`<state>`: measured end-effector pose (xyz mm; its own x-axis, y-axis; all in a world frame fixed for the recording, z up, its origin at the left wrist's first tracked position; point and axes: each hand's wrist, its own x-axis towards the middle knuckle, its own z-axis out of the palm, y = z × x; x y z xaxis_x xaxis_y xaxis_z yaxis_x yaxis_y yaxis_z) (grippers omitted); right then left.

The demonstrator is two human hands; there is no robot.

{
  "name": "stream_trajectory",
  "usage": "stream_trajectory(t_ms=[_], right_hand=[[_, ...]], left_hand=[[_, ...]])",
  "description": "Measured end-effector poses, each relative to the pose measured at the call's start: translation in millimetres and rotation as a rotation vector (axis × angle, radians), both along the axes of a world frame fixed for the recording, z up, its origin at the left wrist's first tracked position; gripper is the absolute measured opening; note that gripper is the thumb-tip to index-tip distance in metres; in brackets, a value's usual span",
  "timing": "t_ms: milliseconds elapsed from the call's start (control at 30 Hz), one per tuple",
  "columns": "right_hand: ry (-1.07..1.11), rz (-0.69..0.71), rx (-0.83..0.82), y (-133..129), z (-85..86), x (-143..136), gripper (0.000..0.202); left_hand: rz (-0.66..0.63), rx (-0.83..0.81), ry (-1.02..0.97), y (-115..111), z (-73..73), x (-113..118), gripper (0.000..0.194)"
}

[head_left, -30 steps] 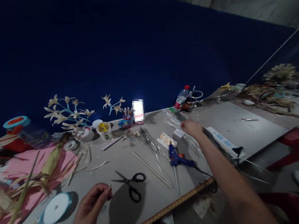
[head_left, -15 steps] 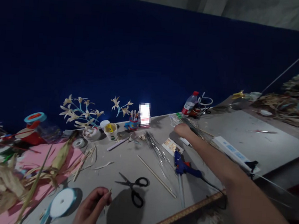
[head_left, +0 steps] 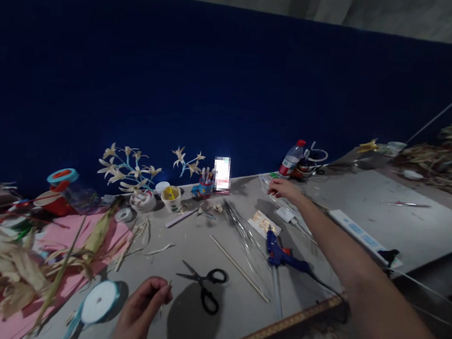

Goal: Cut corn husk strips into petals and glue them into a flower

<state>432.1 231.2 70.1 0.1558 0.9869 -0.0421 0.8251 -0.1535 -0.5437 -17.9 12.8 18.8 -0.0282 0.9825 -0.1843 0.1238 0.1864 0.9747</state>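
Observation:
My left hand (head_left: 146,307) is closed at the near edge, pinching a short, thin stem-like piece (head_left: 160,312) between thumb and forefinger. Its ends poke out above and below the fingertips. Beside that hand, black-handled scissors (head_left: 204,282) lie with their blades slightly apart. My right hand (head_left: 283,189) reaches far across the table, its fingers bent downward beside a clear plastic bag (head_left: 264,182). What those fingers grip is too small to make out. Below the right forearm rest a white plug-like block (head_left: 284,214) with a cable and a blue glue gun (head_left: 276,250).
Thin wires (head_left: 240,229) and a straight stick (head_left: 237,265) lie mid-table. Pale husk flowers (head_left: 127,166) stand behind in a cup. A ribbon spool (head_left: 99,302) and dry husks (head_left: 6,277) are left. A bottle (head_left: 291,159) and power strip (head_left: 357,234) are right.
My right hand has turned slightly, so its bent fingers now show beside the plastic bag. The white block below it is more exposed. My left hand keeps its pinch; the whole view has shifted a little.

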Motion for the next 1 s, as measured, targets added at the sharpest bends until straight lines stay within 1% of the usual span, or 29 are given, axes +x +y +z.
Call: stream_trajectory(t_ms=[67, 133, 167, 267, 300, 333, 400, 433, 467, 500, 533, 633, 700, 767, 833, 900, 933, 1000], right_hand=[[0.188, 0.042, 0.008, -15.9, 5.6, -16.9, 0.024], [0.371, 0.104, 0.034, -39.5, 9.5, -41.5, 0.024], [0.454, 0.138, 0.04, -54.0, 11.0, -56.3, 0.023], [0.687, 0.253, 0.012, -103.6, 13.9, -106.3, 0.026], [0.871, 0.296, -0.012, -120.4, 13.8, -123.5, 0.028], [1.01, 0.323, -0.026, -136.5, 12.7, -140.3, 0.033], [1.138, 0.341, 0.019, -165.1, 6.5, -171.7, 0.049], [1.16, 0.328, 0.066, -177.1, 1.2, -185.8, 0.048], [1.176, 0.318, 0.108, -187.4, -5.4, -198.7, 0.037], [1.185, 0.276, 0.143, -196.0, -12.7, -210.4, 0.021], [1.188, 0.244, 0.171, -203.1, -20.4, -220.8, 0.014], [1.157, 0.239, 0.2, -217.1, -39.5, -244.1, 0.014], [1.078, 0.264, 0.233, -222.5, -45.6, -252.7, 0.015], [0.921, 0.311, 0.286, -226.1, -45.7, -256.2, 0.011], [0.696, 0.384, 0.36, -228.9, -41.2, -256.1, 0.008], [0.487, 0.454, 0.43, -231.4, -34.8, -254.8, 0.009], [0.422, 0.472, 0.454, -232.8, -31.7, -254.4, 0.01], [0.398, 0.47, 0.456, -235.7, -27.0, -254.9, 0.01]], left_hand=[[0.021, -0.01, -0.041, -1.0, 1.4, 4.4, 0.042], [-0.014, -0.029, -0.1, -2.1, 4.5, 11.9, 0.04], [-0.059, -0.034, -0.138, -2.4, 6.6, 16.2, 0.037], [-0.098, -0.038, -0.326, -2.1, 13.6, 28.7, 0.031], [-0.093, -0.044, -0.402, -1.7, 15.8, 32.3, 0.028], [-0.095, -0.059, -0.481, -1.4, 17.7, 35.3, 0.027], [-0.105, -0.103, -0.634, -1.3, 20.2, 39.3, 0.025], [-0.096, -0.109, -0.699, -1.6, 20.7, 40.2, 0.023], [-0.093, -0.116, -0.752, -2.2, 20.8, 40.3, 0.022], [-0.092, -0.125, -0.798, -3.0, 20.5, 39.7, 0.021], [-0.089, -0.135, -0.836, -4.0, 20.0, 38.5, 0.02], [-0.07, -0.171, -0.911, -7.5, 18.5, 33.1, 0.021], [-0.047, -0.182, -0.934, -9.6, 18.3, 29.3, 0.022], [-0.035, -0.183, -0.958, -11.2, 18.4, 26.4, 0.021], [-0.034, -0.176, -0.984, -12.1, 18.2, 24.7, 0.018], [-0.026, -0.167, -0.993, -12.7, 17.5, 23.9, 0.018], [-0.02, -0.163, -0.989, -12.9, 16.9, 23.8, 0.018], [-0.012, -0.154, -0.973, -13.3, 15.8, 23.9, 0.019]])
